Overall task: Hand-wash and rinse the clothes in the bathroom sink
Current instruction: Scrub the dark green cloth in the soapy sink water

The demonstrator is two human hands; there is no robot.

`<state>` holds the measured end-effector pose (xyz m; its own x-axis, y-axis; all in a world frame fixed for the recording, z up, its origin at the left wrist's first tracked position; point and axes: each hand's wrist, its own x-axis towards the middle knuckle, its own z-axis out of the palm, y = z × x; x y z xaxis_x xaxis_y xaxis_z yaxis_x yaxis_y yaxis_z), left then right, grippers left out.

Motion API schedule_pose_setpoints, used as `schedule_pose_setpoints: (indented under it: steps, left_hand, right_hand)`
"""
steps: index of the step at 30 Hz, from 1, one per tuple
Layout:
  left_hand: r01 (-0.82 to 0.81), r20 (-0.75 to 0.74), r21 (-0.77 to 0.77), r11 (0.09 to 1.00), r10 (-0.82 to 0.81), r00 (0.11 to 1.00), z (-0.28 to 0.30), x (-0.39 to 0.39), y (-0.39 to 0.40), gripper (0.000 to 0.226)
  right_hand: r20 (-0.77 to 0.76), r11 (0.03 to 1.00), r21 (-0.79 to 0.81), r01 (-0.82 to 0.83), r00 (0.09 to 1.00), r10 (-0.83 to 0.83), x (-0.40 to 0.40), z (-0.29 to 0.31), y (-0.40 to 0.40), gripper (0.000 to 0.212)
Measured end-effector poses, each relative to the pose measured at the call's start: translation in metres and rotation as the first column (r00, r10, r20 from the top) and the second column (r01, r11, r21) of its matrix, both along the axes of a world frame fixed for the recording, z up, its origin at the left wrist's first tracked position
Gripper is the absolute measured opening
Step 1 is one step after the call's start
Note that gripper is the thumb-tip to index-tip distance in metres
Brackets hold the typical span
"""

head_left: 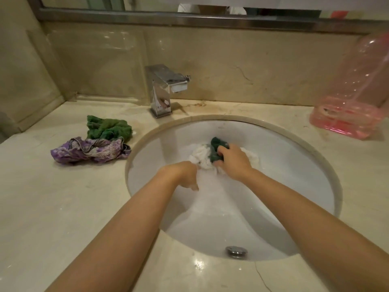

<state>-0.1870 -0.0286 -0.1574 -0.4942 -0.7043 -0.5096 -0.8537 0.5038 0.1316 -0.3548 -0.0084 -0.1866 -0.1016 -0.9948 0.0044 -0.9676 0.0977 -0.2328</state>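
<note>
Washing step underway: right hand (232,163) gripped green cloth (216,149) over white cloth (202,157) in sink (273,165), left hand (185,175) pinched the white; faucet (166,87) looked off, rinsing likely next.

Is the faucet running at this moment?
Off, as far as the head view shows: no stream falls from the faucet spout into the sink, where both hands work the clothes.

The oval white ceramic sink (273,207) sits in the beige marble countertop (63,207). The chrome square faucet (163,89) stands behind it. A crumpled green cloth (108,127) and a crumpled purple patterned cloth (88,150) lie left of it, the green behind the purple. The clear pink plastic bottle (353,98) stands at right rear.
</note>
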Motion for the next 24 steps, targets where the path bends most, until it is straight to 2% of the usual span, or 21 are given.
schedule_pose_setpoints:
  steps: [2, 3, 4, 5, 6, 7, 8, 9, 10, 11, 12, 13, 14, 15, 16, 17, 18, 19, 20, 23, 24]
  left_hand:
    - [-0.030, -0.012, 0.013, 0.999, 0.030, 0.999, 0.003, 0.003, -0.002, 0.081]
    - [-0.041, -0.011, 0.011, 0.999, 0.041, 0.999, 0.005, 0.004, -0.002, 0.081]
    - [-0.052, 0.002, 0.003, 0.999, 0.052, 0.999, 0.006, 0.004, -0.003, 0.078]
    - [-0.059, 0.018, -0.016, 0.998, 0.059, 0.998, 0.007, 0.004, -0.004, 0.072]
    - [-0.066, 0.035, -0.042, 0.997, 0.067, 0.997, 0.007, 0.003, -0.006, 0.065]
    - [-0.071, 0.050, -0.068, 0.995, 0.074, 0.996, 0.008, 0.003, -0.007, 0.058]
    - [-0.079, 0.068, -0.083, 0.993, 0.085, 0.994, 0.007, 0.004, -0.010, 0.052]
    - [-0.090, 0.082, -0.093, 0.992, 0.098, 0.992, 0.005, 0.006, -0.014, 0.047]
    - [-0.100, 0.098, -0.097, 0.990, 0.109, 0.989, 0.003, 0.009, -0.017, 0.044]
    - [-0.110, 0.102, -0.099, 0.989, 0.120, 0.988, 0.001, 0.011, -0.020, 0.042]
    - [-0.118, 0.103, -0.094, 0.989, 0.128, 0.986, 0.000, 0.013, -0.022, 0.041]
    - [-0.123, 0.099, -0.084, 0.989, 0.131, 0.986, -0.002, 0.016, -0.024, 0.038]
    - [-0.124, 0.101, -0.070, 0.990, 0.130, 0.986, -0.002, 0.016, -0.025, 0.035]
    - [-0.126, 0.094, -0.061, 0.990, 0.131, 0.987, -0.001, 0.017, -0.025, 0.030]
    - [-0.140, 0.083, -0.064, 0.988, 0.146, 0.986, -0.001, 0.016, -0.025, 0.030]
    - [-0.140, 0.075, -0.064, 0.988, 0.145, 0.987, 0.000, 0.015, -0.024, 0.026]
    - [-0.139, 0.064, -0.073, 0.988, 0.144, 0.987, -0.002, 0.014, -0.023, 0.033]
    - [-0.131, 0.070, -0.079, 0.988, 0.136, 0.988, -0.001, 0.013, -0.022, 0.039]
    - [-0.122, 0.072, -0.077, 0.989, 0.128, 0.989, -0.002, 0.013, -0.021, 0.042]
    - [-0.079, 0.073, -0.057, 0.995, 0.083, 0.994, -0.003, 0.014, -0.022, 0.040]
    - [-0.080, 0.072, -0.051, 0.996, 0.084, 0.994, -0.002, 0.014, -0.022, 0.036]
  right_hand:
    - [0.291, 0.994, -0.049, 0.100, 0.953, -0.082, -0.003, 0.009, 0.000, 0.015]
    - [0.449, 0.980, -0.087, 0.181, 0.885, -0.124, -0.005, 0.019, 0.001, 0.011]
    - [0.615, 0.955, -0.108, 0.277, 0.773, -0.154, -0.007, 0.033, 0.004, 0.012]
    - [0.781, 0.928, -0.104, 0.357, 0.607, -0.146, -0.008, 0.049, 0.008, 0.014]
    - [0.916, 0.916, -0.066, 0.396, 0.388, -0.102, -0.009, 0.062, 0.013, 0.015]
    - [0.981, 0.926, 0.004, 0.377, 0.176, -0.076, -0.010, 0.071, 0.018, 0.015]
    - [0.992, 0.946, 0.063, 0.319, 0.083, -0.094, -0.009, 0.077, 0.023, 0.016]
    - [0.978, 0.962, 0.102, 0.253, 0.152, -0.143, -0.008, 0.075, 0.026, 0.017]
    - [0.915, 0.975, 0.109, 0.191, 0.364, -0.173, -0.008, 0.067, 0.026, 0.020]
    - [0.755, 0.985, 0.085, 0.153, 0.634, -0.164, -0.008, 0.056, 0.026, 0.025]
    - [0.564, 0.988, 0.004, 0.154, 0.816, -0.129, -0.008, 0.047, 0.025, 0.028]
    - [0.432, 0.982, -0.108, 0.155, 0.897, -0.094, -0.006, 0.043, 0.024, 0.027]
    - [0.415, 0.973, -0.169, 0.157, 0.907, -0.074, -0.003, 0.042, 0.025, 0.023]
    - [0.471, 0.977, -0.159, 0.139, 0.881, -0.048, 0.001, 0.042, 0.026, 0.020]
    - [0.496, 0.995, -0.071, 0.072, 0.868, -0.028, 0.005, 0.040, 0.027, 0.021]
    - [0.426, 0.996, 0.078, -0.041, 0.905, 0.004, 0.011, 0.036, 0.030, 0.027]
    - [0.263, 0.957, 0.239, -0.164, 0.960, 0.099, 0.020, 0.027, 0.035, 0.039]
    - [0.095, 0.903, 0.352, -0.247, 0.969, 0.228, 0.028, 0.017, 0.042, 0.054]
    - [0.028, 0.865, 0.390, -0.316, 0.943, 0.332, 0.035, 0.005, 0.048, 0.063]
    - [0.182, 0.753, 0.416, -0.510, 0.858, 0.481, 0.046, -0.015, 0.055, 0.054]
    - [0.153, 0.751, 0.429, -0.502, 0.860, 0.487, 0.042, -0.020, 0.049, 0.049]
